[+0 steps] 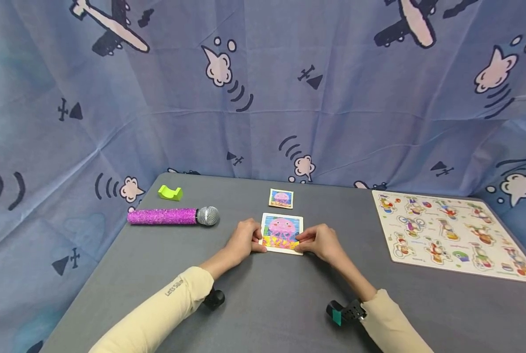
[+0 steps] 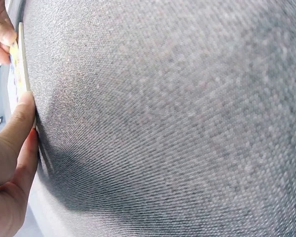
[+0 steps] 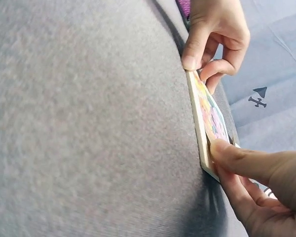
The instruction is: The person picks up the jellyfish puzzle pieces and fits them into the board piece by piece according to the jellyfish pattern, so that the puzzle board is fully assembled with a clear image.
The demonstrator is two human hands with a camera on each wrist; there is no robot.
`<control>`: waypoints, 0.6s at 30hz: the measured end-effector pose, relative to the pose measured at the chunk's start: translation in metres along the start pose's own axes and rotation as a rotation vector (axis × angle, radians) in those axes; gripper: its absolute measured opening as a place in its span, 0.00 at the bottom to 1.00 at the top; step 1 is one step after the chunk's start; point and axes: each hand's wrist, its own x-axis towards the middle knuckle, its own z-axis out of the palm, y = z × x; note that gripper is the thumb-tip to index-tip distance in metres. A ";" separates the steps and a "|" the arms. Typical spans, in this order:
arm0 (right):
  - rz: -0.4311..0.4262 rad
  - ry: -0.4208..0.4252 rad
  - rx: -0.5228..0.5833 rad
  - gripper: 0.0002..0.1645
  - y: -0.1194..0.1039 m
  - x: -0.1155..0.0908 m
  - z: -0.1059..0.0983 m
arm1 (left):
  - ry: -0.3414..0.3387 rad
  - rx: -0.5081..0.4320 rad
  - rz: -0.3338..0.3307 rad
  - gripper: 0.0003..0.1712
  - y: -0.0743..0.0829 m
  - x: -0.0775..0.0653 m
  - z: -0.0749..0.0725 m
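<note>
A square jigsaw puzzle point(image 1: 282, 232) with a pink jellyfish picture and a white frame is between both hands, low over the grey table. At its left edge, my left hand point(image 1: 244, 238) pinches the frame near the front corner. My right hand point(image 1: 322, 242) pinches the opposite edge. In the right wrist view, the right thumb point(image 3: 232, 154) is on top of the puzzle's corner, with fingers at its underside. The left wrist view shows the puzzle's thin pale edge point(image 2: 23, 64) side-on. Behind the puzzle lies a smaller jellyfish picture card point(image 1: 281, 198).
To the left lie a glittery purple microphone point(image 1: 170, 216) and a bright green curved block point(image 1: 170, 192). A large white board point(image 1: 455, 235) with colourful cartoon figures lies at the right. A blue printed curtain point(image 1: 263, 98) hangs behind the grey table point(image 1: 263, 304).
</note>
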 end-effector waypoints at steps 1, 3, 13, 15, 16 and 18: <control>-0.006 -0.004 -0.014 0.10 -0.001 0.000 0.000 | -0.001 -0.001 0.001 0.21 0.000 0.000 0.000; -0.018 -0.008 -0.033 0.09 -0.001 0.000 0.000 | -0.001 -0.005 0.004 0.21 -0.001 -0.001 0.001; -0.043 -0.049 -0.032 0.13 -0.003 0.000 -0.004 | 0.002 -0.001 0.001 0.20 0.002 -0.003 -0.001; -0.050 -0.021 -0.026 0.13 -0.003 -0.001 -0.005 | 0.001 -0.007 0.006 0.20 0.002 -0.003 -0.001; -0.053 -0.006 -0.017 0.12 -0.004 -0.001 -0.005 | 0.001 -0.012 0.005 0.20 0.002 -0.003 -0.001; -0.055 0.016 0.004 0.12 -0.004 -0.002 -0.003 | 0.001 -0.019 -0.003 0.20 0.002 -0.003 0.000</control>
